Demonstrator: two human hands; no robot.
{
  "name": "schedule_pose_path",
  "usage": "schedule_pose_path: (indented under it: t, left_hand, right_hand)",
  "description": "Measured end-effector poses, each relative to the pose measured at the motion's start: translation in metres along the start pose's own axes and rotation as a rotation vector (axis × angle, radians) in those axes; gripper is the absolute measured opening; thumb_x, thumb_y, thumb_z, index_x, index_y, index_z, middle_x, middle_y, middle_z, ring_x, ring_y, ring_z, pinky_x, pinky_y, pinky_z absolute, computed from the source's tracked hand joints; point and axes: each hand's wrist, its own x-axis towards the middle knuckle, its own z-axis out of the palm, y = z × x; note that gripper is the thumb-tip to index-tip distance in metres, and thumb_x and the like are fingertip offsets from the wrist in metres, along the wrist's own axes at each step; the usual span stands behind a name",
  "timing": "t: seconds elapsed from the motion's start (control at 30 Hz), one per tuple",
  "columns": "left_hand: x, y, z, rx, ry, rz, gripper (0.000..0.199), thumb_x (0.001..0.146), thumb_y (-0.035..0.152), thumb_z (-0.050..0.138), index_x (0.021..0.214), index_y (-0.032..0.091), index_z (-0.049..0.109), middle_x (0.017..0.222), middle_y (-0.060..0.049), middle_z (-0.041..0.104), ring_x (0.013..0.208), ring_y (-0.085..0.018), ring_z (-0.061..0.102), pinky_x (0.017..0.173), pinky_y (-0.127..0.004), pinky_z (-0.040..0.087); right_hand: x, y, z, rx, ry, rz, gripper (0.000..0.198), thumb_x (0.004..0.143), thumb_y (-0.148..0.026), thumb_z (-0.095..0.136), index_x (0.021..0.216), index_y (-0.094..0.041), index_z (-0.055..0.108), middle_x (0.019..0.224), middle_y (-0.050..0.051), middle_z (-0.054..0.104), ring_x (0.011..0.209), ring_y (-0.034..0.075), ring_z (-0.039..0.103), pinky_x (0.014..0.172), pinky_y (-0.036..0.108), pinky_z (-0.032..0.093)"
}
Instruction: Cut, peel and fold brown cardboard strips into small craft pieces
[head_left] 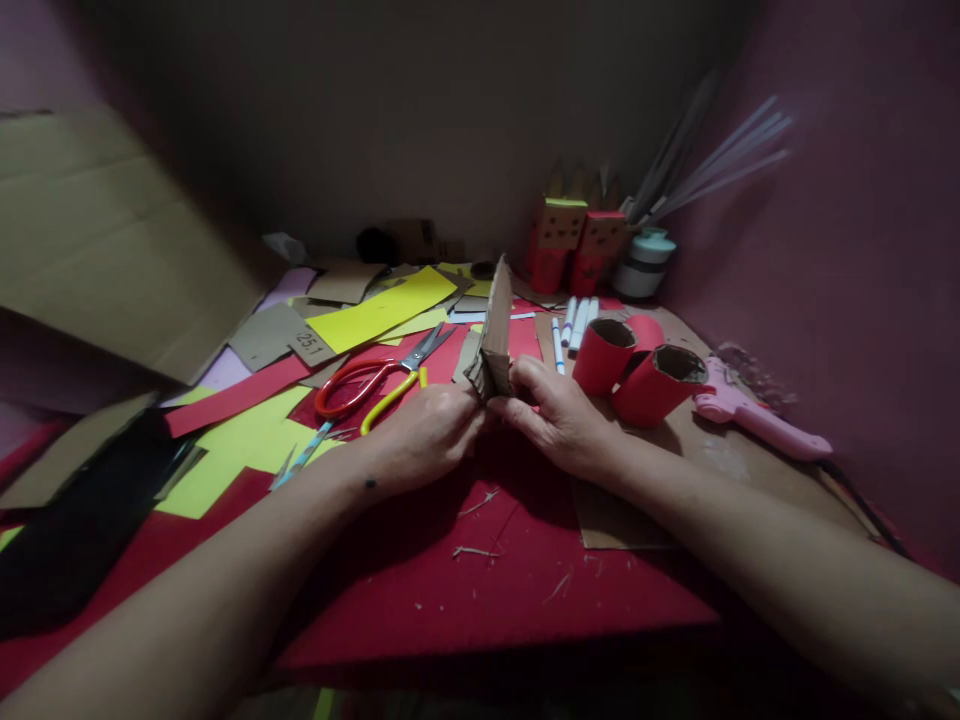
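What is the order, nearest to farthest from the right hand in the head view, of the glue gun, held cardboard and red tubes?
From the right hand:
1. Cardboard: at its fingertips, left side.
2. Red tubes: just to its right.
3. Glue gun: farther right, past the tubes.

The left hand covers one end of a yellow handle; its fingertips are hard to make out against the cardboard piece. A large cardboard sheet runs off the left edge. Thin white sticks blur, and a dark lump (roughly round) is too dim to identify.
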Motion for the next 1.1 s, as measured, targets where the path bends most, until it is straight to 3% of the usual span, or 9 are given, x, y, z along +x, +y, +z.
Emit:
schedule_pose_path:
  t: [0.17, 0.37, 0.53, 0.73, 0.87, 1.03, 1.1]
  left_hand:
    - [0.001, 0.004, 0.002, -0.001, 0.071, 0.005, 0.013, 0.083, 0.02, 0.041, 0.077, 0.017, 0.052, 0.074, -0.005, 0.061, 0.062, -0.015, 0.053, 0.06, -0.028, 0.042]
    - [0.001, 0.004, 0.004, 0.044, 0.171, 0.091, 0.011, 0.081, 0.016, 0.041, 0.075, 0.017, 0.05, 0.078, -0.005, 0.056, 0.067, -0.016, 0.051, 0.065, -0.029, 0.043]
    - [0.0, 0.005, 0.0, -0.029, 0.134, 0.122, 0.012, 0.079, 0.014, 0.041, 0.074, 0.017, 0.052, 0.078, -0.004, 0.056, 0.068, -0.015, 0.052, 0.064, -0.027, 0.043]
    - [0.001, 0.007, -0.008, -0.209, 0.044, 0.086, 0.016, 0.077, 0.012, 0.043, 0.067, 0.018, 0.054, 0.066, 0.002, 0.054, 0.06, -0.012, 0.047, 0.06, -0.024, 0.04]
    - [0.002, 0.01, -0.008, -0.323, 0.034, -0.044, 0.013, 0.074, 0.014, 0.046, 0.064, 0.018, 0.053, 0.063, 0.003, 0.052, 0.059, -0.012, 0.046, 0.056, -0.023, 0.037]
    - [0.002, 0.02, 0.0, -0.512, 0.227, -0.433, 0.013, 0.06, 0.012, 0.057, 0.053, 0.019, 0.048, 0.05, 0.007, 0.046, 0.05, -0.01, 0.038, 0.046, -0.021, 0.028]
    - [0.002, 0.024, 0.003, -0.63, 0.223, -0.527, 0.014, 0.06, 0.01, 0.053, 0.05, 0.018, 0.049, 0.044, 0.006, 0.048, 0.044, -0.009, 0.041, 0.043, -0.021, 0.029]
  right_hand:
    - [0.002, 0.006, 0.006, -0.041, -0.007, -0.154, 0.003, 0.09, -0.02, 0.041, 0.091, -0.019, 0.043, 0.094, 0.01, 0.054, 0.087, 0.02, 0.052, 0.079, 0.036, 0.045]
    - [0.001, -0.001, 0.008, -0.266, 0.02, -0.185, 0.005, 0.088, -0.017, 0.038, 0.092, -0.019, 0.042, 0.094, 0.012, 0.051, 0.08, 0.021, 0.05, 0.07, 0.039, 0.048]
    - [-0.001, -0.001, 0.007, -0.366, 0.038, -0.232, 0.008, 0.086, -0.013, 0.036, 0.087, -0.019, 0.041, 0.089, 0.011, 0.05, 0.073, 0.019, 0.047, 0.063, 0.035, 0.048]
    - [-0.004, 0.005, 0.008, -0.327, 0.076, -0.227, 0.005, 0.084, -0.016, 0.04, 0.085, -0.021, 0.04, 0.086, 0.007, 0.05, 0.074, 0.017, 0.047, 0.06, 0.031, 0.044]
    - [-0.004, 0.003, 0.008, -0.279, 0.144, -0.248, 0.012, 0.082, -0.013, 0.043, 0.081, -0.022, 0.036, 0.076, 0.002, 0.046, 0.065, 0.014, 0.043, 0.055, 0.027, 0.04]
    - [-0.003, -0.004, 0.01, -0.38, 0.054, -0.344, 0.01, 0.088, -0.014, 0.04, 0.081, -0.021, 0.039, 0.075, 0.003, 0.049, 0.067, 0.016, 0.045, 0.056, 0.027, 0.04]
    - [-0.003, -0.007, 0.011, -0.404, 0.047, -0.31, 0.008, 0.088, -0.014, 0.041, 0.083, -0.02, 0.042, 0.076, 0.004, 0.051, 0.068, 0.017, 0.047, 0.057, 0.027, 0.041]
